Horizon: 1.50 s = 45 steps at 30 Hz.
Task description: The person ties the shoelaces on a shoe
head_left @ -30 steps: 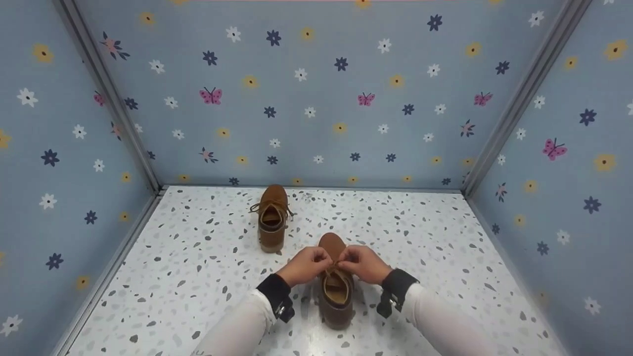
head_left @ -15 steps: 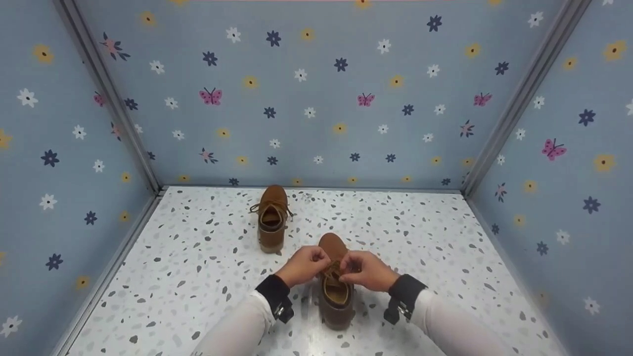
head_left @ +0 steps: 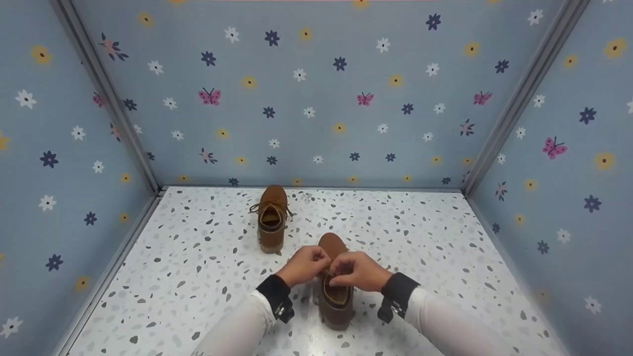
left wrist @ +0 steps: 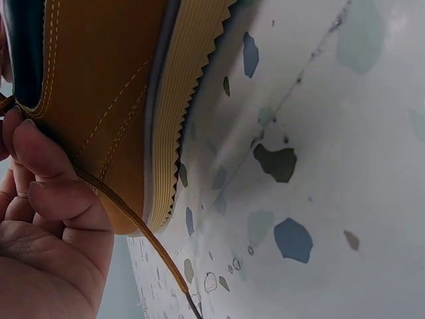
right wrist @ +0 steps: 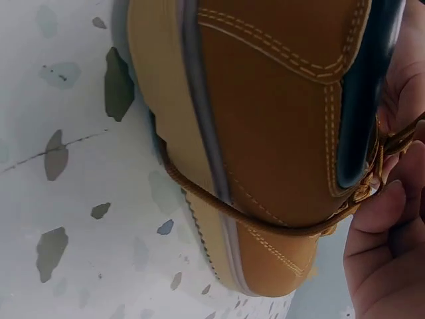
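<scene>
A brown lace-up shoe [head_left: 335,309] stands on the floor with its toe pointing away from me. My left hand [head_left: 304,267] pinches its brown shoelace [left wrist: 126,211] at the lacing, and a loose lace end hangs down past the fingers in the left wrist view. Over the front of the shoe's opening, my right hand [head_left: 362,271] has its thumb and fingers curled at the lace, close to the left fingertips. In the right wrist view another lace end [right wrist: 265,228] trails across the shoe's side to the sole. The fingers partly hide the knot area.
Ahead and to the left stands the matching brown shoe [head_left: 272,237], with its lace tied in a bow. The speckled white floor [head_left: 420,227] is bounded by blue floral panels [head_left: 316,99] at the back and both sides. Metal posts [head_left: 474,173] mark the corners.
My right hand let go at the lacing, spread its thumb and fingers, then moved left over the shoe's opening, closer to the left fingertips. The left hand stayed nearly still.
</scene>
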Available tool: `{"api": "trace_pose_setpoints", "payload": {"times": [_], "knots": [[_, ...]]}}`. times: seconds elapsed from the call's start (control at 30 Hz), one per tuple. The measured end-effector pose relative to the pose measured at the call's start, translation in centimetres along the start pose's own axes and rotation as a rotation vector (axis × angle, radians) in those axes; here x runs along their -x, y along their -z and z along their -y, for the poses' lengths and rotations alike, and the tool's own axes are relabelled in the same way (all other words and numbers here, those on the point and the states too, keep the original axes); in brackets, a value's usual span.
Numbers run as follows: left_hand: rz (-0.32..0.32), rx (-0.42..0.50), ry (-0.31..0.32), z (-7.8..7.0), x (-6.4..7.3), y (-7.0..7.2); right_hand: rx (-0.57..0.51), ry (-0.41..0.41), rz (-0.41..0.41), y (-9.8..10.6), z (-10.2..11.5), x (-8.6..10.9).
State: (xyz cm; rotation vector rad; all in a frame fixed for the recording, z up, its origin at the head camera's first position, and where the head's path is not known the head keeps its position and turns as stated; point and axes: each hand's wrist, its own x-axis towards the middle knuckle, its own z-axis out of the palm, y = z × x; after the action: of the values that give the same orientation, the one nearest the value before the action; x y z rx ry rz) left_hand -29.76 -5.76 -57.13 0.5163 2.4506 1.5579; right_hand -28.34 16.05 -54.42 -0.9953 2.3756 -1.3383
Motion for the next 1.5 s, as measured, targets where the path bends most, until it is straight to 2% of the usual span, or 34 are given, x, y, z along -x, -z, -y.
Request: {"api": "trace_pose_setpoints", "payload": {"times": [0.13,0.27,0.37,0.63,0.77,0.87,1.07,1.33,1.43,1.5], "knots": [[0.003,0.009,-0.003,-0.1,-0.1,0.0,0.033,0.007,-0.014,0.2,-0.2,0.0],[0.007,0.028,-0.005,0.0,-0.1,0.0,-0.007,-0.021,-0.037,0.7,-0.4,0.1],[0.002,0.012,-0.033,0.0,0.0,0.1,-0.022,-0.04,-0.05,1.1,-0.5,0.2],[0.006,-0.055,-0.113,-0.2,-0.1,0.2,0.046,-0.097,-0.095,1.8,-1.1,0.6],[-0.028,-0.093,-0.149,-0.3,0.0,0.2,0.036,-0.118,-0.104,2.0,-1.6,0.7],[-0.04,-0.087,-0.163,-0.3,0.0,0.1,0.03,-0.126,-0.105,2.2,-1.9,0.8],[-0.023,0.014,-0.161,-0.3,0.1,-0.1,0.044,-0.133,-0.094,2.7,-2.3,0.9],[-0.001,0.245,-0.055,0.0,-0.1,-0.1,0.048,-0.129,-0.1,2.6,-2.5,1.0],[0.005,0.317,-0.046,0.1,-0.1,0.1,0.049,-0.14,-0.099,2.6,-2.5,0.9],[0.008,0.333,-0.05,0.2,-0.1,0.2,0.048,-0.148,-0.095,2.7,-2.5,0.9]]}}
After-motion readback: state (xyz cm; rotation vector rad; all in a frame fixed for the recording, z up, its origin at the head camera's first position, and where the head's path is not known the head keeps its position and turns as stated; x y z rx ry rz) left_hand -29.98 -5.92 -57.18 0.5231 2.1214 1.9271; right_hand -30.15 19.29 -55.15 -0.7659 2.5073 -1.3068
